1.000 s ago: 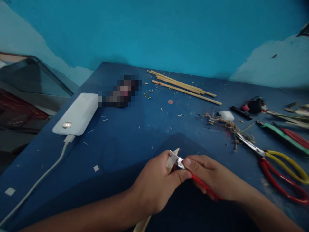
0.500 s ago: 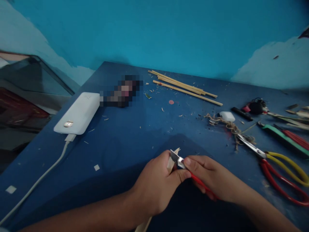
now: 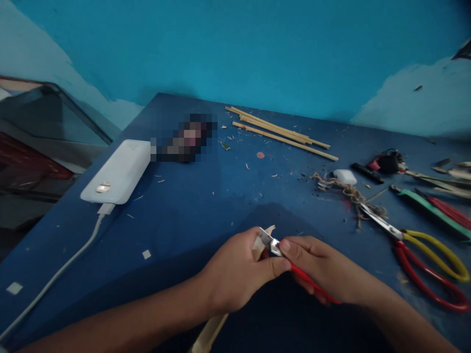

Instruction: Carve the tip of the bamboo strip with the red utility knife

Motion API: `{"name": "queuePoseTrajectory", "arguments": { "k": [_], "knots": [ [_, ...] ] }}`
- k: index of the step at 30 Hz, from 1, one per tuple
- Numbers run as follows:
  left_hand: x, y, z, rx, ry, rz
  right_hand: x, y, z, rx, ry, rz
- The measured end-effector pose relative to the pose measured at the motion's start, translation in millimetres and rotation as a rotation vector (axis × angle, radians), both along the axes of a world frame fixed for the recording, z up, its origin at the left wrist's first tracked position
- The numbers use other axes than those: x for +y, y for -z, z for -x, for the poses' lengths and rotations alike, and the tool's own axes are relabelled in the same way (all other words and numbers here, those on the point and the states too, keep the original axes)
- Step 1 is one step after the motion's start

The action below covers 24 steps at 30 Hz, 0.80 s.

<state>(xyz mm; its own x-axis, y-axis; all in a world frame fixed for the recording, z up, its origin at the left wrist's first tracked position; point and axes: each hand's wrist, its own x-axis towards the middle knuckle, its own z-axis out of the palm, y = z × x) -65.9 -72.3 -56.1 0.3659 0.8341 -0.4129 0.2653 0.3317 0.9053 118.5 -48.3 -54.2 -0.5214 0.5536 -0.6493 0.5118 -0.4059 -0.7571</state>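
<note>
My left hand (image 3: 237, 272) is closed around a pale wooden strip (image 3: 210, 333), whose lower end sticks out below the palm. The strip's upper end shows between thumb and fingers, with a split or frayed tip. My right hand (image 3: 318, 267) grips a red-handled utility knife (image 3: 309, 282). The knife's short metal blade lies against the top of the strip. My left thumb touches the knife near the front of its handle. The fingers of my left hand behind the strip are mostly hidden.
Scissors (image 3: 399, 235) with red and yellow handles lie right, beside tangled twine (image 3: 353, 193) and a green cutter (image 3: 430, 211). Several thin sticks (image 3: 285, 139) lie at the back. A white power bank (image 3: 117, 171) with a cable (image 3: 81, 252) sits left. Shavings dot the blue table (image 3: 184, 215).
The lower end of the strip has swung left and shows more below my left hand. The blade stays at the strip's top, and the hands have barely moved.
</note>
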Motion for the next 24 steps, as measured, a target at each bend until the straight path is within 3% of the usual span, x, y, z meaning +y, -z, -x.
{"name": "queuePoseTrajectory", "arguments": {
  "k": [18, 24],
  "knots": [
    [4.5, -3.3, 1.3, -0.17, 0.056, 0.052, 1.9, -0.3, 0.2, 0.015, -0.016, -0.001],
    [6.0, -2.8, 1.9, -0.082, 0.047, 0.032, 2.4, -0.6, 2.5, 0.019, 0.006, -0.024]
  ]
}}
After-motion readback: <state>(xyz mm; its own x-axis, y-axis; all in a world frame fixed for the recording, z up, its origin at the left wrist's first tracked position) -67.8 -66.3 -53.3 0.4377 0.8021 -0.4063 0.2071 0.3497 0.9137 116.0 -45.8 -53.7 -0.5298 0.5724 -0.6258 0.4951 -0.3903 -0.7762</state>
